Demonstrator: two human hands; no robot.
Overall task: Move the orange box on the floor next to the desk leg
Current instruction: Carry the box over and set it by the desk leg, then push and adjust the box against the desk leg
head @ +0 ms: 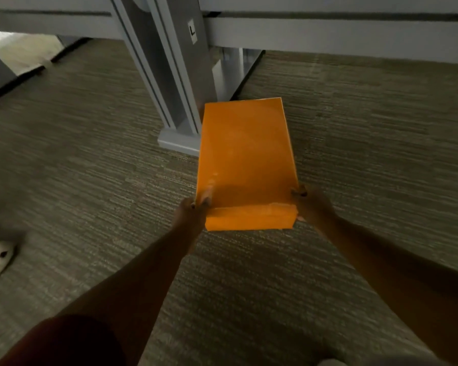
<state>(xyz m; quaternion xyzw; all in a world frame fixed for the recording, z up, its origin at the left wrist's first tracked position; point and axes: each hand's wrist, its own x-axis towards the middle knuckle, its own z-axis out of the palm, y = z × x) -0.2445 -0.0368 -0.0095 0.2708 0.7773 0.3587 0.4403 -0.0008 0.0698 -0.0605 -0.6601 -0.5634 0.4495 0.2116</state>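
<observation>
The box (245, 159) looks like a flat, stiff cardboard carton with a glossy orange skin, so I judge it light but a little slippery, and wide enough to want both hands. The near corners, where the side edges give the fingers something to bear against, seem the best hold, and that is where it is taken now. The left hand (193, 211) pinches the near left corner, its fingers (205, 196) closed over the top face. The right hand (311, 204) clamps the near right corner, its fingers (299, 192) curled on the edge. The box stretches away from both hands towards the desk leg (169, 75), its far end just beside the leg's foot (179, 141). Whether it rests on the carpet (90, 154) or hangs just above cannot be told.
</observation>
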